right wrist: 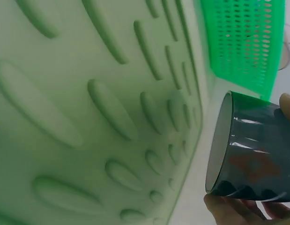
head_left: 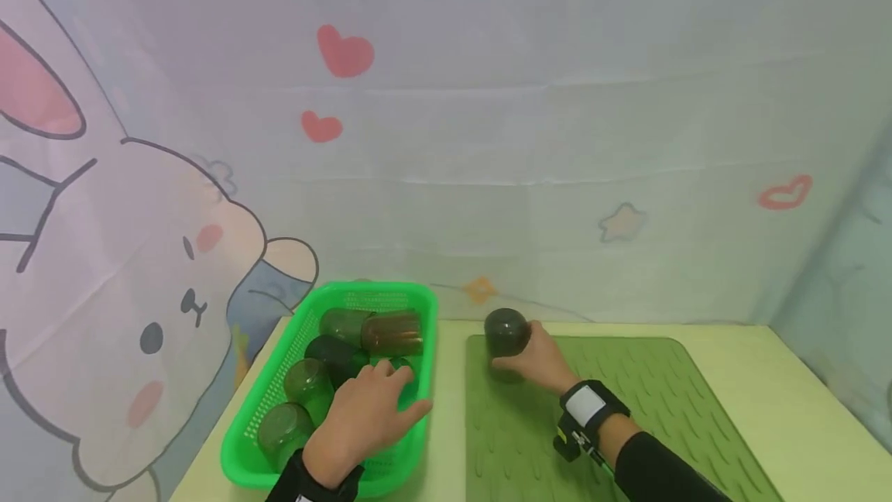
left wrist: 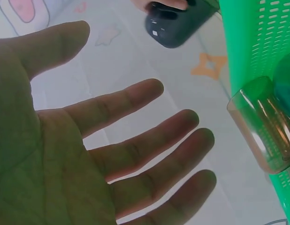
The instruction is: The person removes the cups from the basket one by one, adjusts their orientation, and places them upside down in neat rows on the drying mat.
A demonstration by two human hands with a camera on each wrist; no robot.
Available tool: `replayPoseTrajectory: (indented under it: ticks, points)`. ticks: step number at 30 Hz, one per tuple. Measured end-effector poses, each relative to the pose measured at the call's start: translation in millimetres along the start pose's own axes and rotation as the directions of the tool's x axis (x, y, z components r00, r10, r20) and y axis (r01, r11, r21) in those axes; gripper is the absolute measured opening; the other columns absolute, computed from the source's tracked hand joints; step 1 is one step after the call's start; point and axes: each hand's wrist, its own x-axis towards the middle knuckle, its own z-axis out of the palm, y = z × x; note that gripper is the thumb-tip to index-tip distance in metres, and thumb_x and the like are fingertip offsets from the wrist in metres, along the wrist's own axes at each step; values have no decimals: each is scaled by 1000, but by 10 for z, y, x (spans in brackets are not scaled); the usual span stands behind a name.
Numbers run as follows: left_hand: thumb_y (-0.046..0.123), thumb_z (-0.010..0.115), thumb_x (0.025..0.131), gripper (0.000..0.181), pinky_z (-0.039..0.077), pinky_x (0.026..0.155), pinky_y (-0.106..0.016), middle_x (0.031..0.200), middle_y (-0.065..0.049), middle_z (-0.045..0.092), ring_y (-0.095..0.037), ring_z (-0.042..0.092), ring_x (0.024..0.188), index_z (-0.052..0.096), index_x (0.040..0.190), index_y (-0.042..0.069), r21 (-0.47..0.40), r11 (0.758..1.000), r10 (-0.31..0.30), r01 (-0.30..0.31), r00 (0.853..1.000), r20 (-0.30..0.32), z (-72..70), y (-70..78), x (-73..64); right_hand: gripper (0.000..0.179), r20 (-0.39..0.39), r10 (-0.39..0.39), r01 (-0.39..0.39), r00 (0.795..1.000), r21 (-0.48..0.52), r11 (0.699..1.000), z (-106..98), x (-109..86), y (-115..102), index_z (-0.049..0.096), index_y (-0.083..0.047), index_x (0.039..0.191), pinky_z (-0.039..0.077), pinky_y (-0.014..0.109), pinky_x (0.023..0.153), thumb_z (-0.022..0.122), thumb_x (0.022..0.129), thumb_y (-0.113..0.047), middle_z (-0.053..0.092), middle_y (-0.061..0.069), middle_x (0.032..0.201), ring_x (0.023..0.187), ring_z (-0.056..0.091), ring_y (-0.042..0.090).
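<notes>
A green plastic basket (head_left: 293, 338) at the table's left holds several tinted glass cups, among them a brown one (head_left: 392, 333) and green ones (head_left: 309, 387). My left hand (head_left: 369, 414) hovers over the basket's right side, fingers spread and straight, holding nothing; the left wrist view shows its empty palm (left wrist: 88, 154) beside the brown cup (left wrist: 264, 129). My right hand (head_left: 536, 359) grips a dark grey cup (head_left: 506, 331) upside down over the far left corner of the green ribbed mat (head_left: 627, 409). In the right wrist view the dark cup (right wrist: 250, 145) hangs just off the mat (right wrist: 88, 108), rim facing it.
A cartoon-printed cloth backdrop (head_left: 488, 138) closes off the rear and left sides. The pale yellow table (head_left: 787, 401) extends right of the mat. A wrist device (head_left: 585, 409) is strapped on my right forearm. The basket wall (right wrist: 243, 42) lies close beside the mat's edge.
</notes>
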Motion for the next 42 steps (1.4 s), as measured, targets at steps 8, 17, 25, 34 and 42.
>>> replayPoseTrajectory:
  ticks: [8, 17, 25, 34, 42]
  points:
    - [44, 55, 93, 48, 44, 76, -41, 109, -9, 50, -27, 49, 98, 55, 125, 9, 26, 999, 18, -18, 1000, 8, 31, 13, -75, 78, -41, 56, -56, 998, -10, 998, 223, 263, 147, 40, 14, 119, 45, 55, 89, 86, 65, -18, 52, 30, 113, 106, 54, 44]
    - [45, 56, 93, 49, 46, 78, -40, 112, -10, 52, -27, 50, 100, 55, 126, 10, 57, 998, 19, -19, 1000, 9, 64, -11, -92, 81, -72, 109, -108, 991, 10, 994, 320, 369, 268, 37, 14, 123, 44, 56, 90, 85, 68, -22, 51, 33, 118, 108, 52, 46]
    - [46, 57, 92, 53, 46, 81, -41, 115, -11, 51, -28, 50, 104, 54, 129, 9, 52, 999, -1, -1, 999, 41, 79, -4, -77, 84, -41, 69, -69, 997, 3, 998, 364, 339, 246, 36, 15, 125, 42, 56, 93, 86, 66, -16, 49, 33, 121, 112, 50, 47]
    - [45, 57, 92, 51, 46, 80, -41, 114, -10, 52, -27, 50, 103, 54, 128, 10, 100, 995, 13, -17, 999, 33, 22, 72, -112, 89, 46, 84, -81, 995, -66, 995, 153, 220, 164, 33, 18, 133, 42, 57, 93, 84, 70, -22, 45, 36, 128, 116, 46, 49]
    - [45, 59, 91, 49, 46, 80, -42, 109, -10, 53, -27, 51, 98, 56, 125, 9, 123, 991, 52, -54, 999, 16, -17, 173, -171, 63, 187, 45, 10, 981, -283, 959, -219, -43, -147, 50, 20, 117, 51, 50, 81, 78, 76, -20, 54, 35, 115, 102, 56, 46]
